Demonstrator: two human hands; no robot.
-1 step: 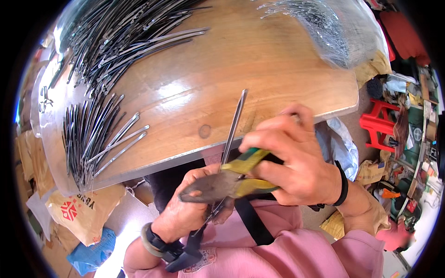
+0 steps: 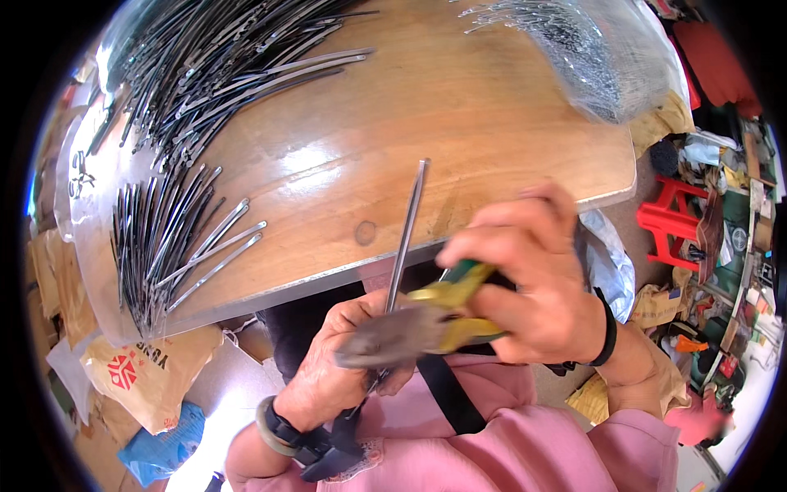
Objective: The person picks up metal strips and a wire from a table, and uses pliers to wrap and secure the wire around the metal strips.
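Observation:
Below the table's near edge, my left hand [image 2: 316,379] is closed around a thin, flat metal strip [image 2: 408,225], whose long end rises over the tabletop. My right hand [image 2: 545,287], blurred by motion, grips a pair of pliers [image 2: 385,336] with yellow and green handles. The pliers' jaws lie in front of my left hand's fingers and hide part of them. Whether the jaws touch the strip cannot be made out. To the left, a smaller bunch of similar dark strips [image 2: 152,254] lies fanned on the table, below a large heap of strips [image 2: 205,74].
A wooden table [image 2: 492,123] with a pale edge spans the view. At its far right lies a clear plastic bag [image 2: 631,66] of thin shiny metal pieces. A red stool [image 2: 668,215] stands right; a brown paper bag [image 2: 139,377] lies on the floor at left.
The pliers and my right hand have shifted slightly right. The strip's upper end has moved a little left.

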